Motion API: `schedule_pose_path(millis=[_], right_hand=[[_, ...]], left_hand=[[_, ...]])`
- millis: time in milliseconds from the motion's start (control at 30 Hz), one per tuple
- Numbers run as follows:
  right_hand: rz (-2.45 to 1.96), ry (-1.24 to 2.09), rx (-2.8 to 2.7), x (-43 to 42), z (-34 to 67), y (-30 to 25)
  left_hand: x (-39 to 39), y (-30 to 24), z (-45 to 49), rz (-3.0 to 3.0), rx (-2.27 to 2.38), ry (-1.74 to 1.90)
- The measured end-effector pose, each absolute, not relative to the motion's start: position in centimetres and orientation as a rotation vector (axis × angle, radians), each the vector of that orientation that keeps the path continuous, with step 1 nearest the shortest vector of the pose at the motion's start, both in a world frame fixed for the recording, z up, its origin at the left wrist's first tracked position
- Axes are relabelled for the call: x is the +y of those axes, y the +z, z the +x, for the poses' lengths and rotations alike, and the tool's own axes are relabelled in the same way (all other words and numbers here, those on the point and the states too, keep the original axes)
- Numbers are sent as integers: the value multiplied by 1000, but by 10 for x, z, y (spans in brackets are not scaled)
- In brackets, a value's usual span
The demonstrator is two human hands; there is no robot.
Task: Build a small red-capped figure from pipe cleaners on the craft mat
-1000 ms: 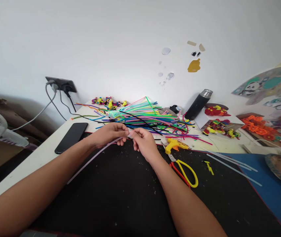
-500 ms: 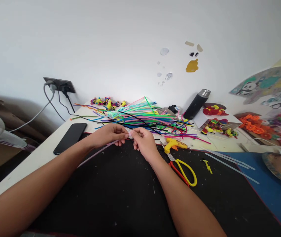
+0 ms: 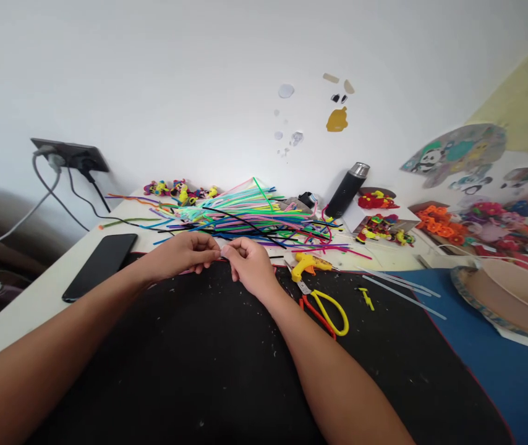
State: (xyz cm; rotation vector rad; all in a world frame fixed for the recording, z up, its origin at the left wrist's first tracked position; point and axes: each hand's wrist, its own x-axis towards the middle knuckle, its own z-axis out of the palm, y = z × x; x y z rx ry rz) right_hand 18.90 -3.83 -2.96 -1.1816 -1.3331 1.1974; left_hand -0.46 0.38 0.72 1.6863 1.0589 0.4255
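- Pale lilac, fuzzy pipe cleaner: held up over the far edge of the black rectangular mat, between both sets of fingertips. Only a short bit is exposed; the rest is hidden by the fingers and left forearm.
- Left hand: thumb and index tip pressed on the pipe cleaner, other fingers curled under.
- Right hand: same pipe cleaner pinched by thumb and index finger, other fingers folded. Both hands nearly touching.
- Loose heap of multicoloured fuzzy stems: spread just beyond the hands, on the white tabletop.
- Yellow plastic glue gun: laid right of the right hand, partly over the metal scissors with red and yellow handles.
- Translucent white glue sticks: laid farther right, across black mat and blue mat section.
- Black flat smartphone: placed left of the left hand, on the tabletop.
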Motion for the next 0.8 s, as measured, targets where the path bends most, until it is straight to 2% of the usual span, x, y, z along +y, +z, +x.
schedule_pose_path(millis=[233,333,433,667,800], right_hand=[[-1065,1276,-1086,-36,188,-20],[-1119,1229,-1146,-40,195,-18],[-1284,1084,-1428,-49,213,-13],[-1827,466,-2087,-58,250,18],[-2025,302,-2324,-54,241,21]], left_hand=[[4,12,-2,1636,1077,548],[5,14,-3,1618,1049,598],[6,16,-3,1611,999,632],[2,23,-2,1647,911,670],[1,22,-2,1619,876,680]])
